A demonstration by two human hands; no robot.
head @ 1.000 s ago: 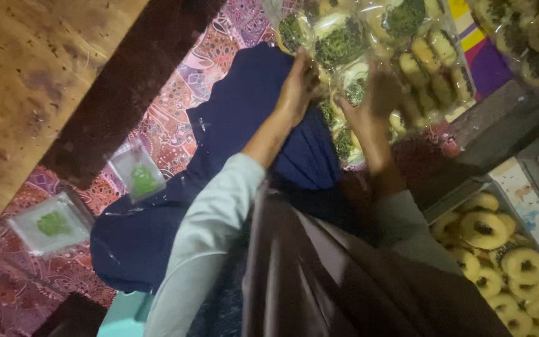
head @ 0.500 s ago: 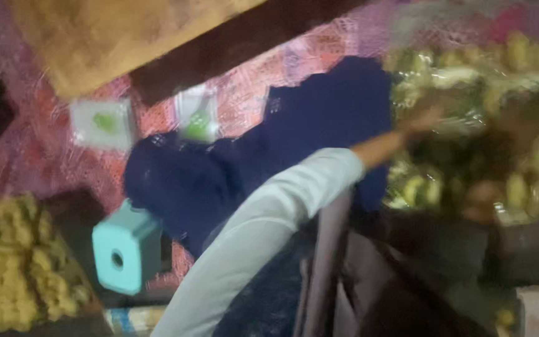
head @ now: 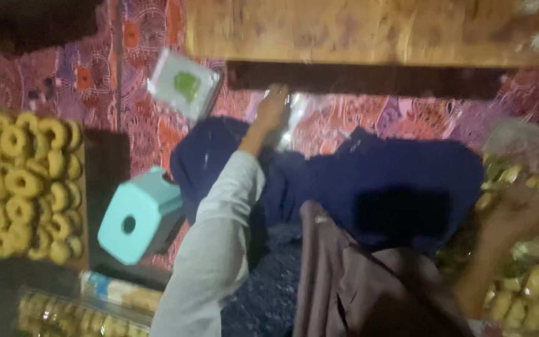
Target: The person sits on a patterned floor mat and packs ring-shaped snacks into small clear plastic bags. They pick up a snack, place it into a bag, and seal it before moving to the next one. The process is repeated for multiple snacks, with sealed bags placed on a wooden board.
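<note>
My left hand (head: 274, 106) stretches forward in a pale sleeve and its fingers close on a clear plastic packet (head: 293, 118) lying on the patterned red mat, just below a wooden board (head: 357, 28). A dark blue cloth (head: 407, 187) covers my lap. At the far right my right hand (head: 516, 215) is blurred and rests among clear packets of yellow and green snacks (head: 531, 281); its grip is unclear.
A white packet with a green label (head: 185, 84) lies on the mat (head: 145, 37) left of my left hand. A teal box (head: 138, 215) stands by my left elbow. Ring-shaped yellow snacks (head: 20, 181) fill a tray at the left, with packed ones (head: 82, 309) below.
The view has swung left. My left hand left the snack packets at the right and reached forward to the clear packet on the mat. My right hand stayed by the snack packets.
</note>
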